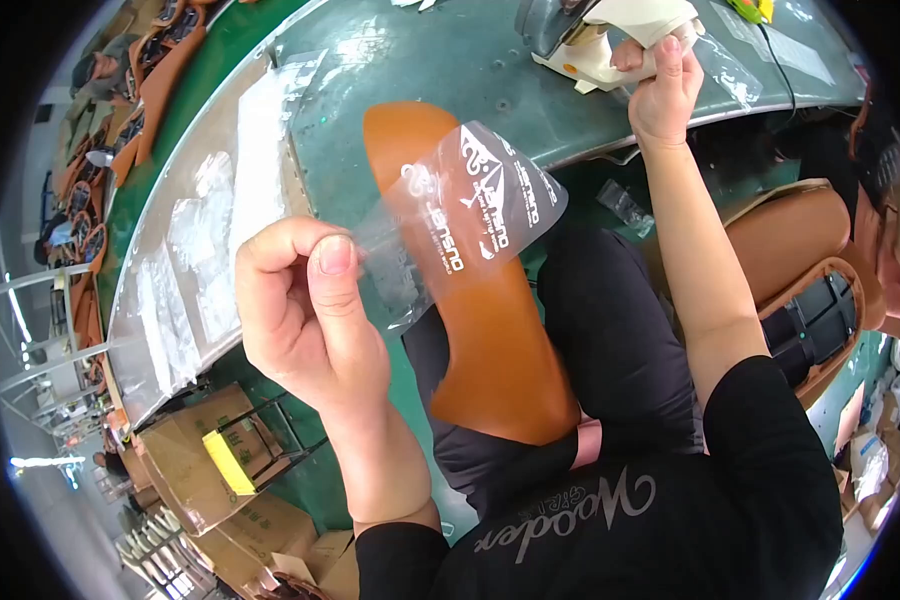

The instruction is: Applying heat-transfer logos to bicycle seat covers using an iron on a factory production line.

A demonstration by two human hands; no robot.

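Note:
My left hand pinches the corner of a clear plastic bag with white print between thumb and forefinger. The bag hangs out over a long tan, leather-like padded piece, narrower at its middle. This piece slants from my lap up onto the table edge, and part of it shows through the bag. Farther off to the right, my right hand is closed around the handle of a cream-and-grey handled tool at the tabletop. The tool's far end is cut off by the upper edge of the picture.
A green metal table curves across the front. Flat clear plastic bags lie at its left side. More tan padded pieces are on my right. Cardboard boxes stand at lower left. A black cord runs along the far right.

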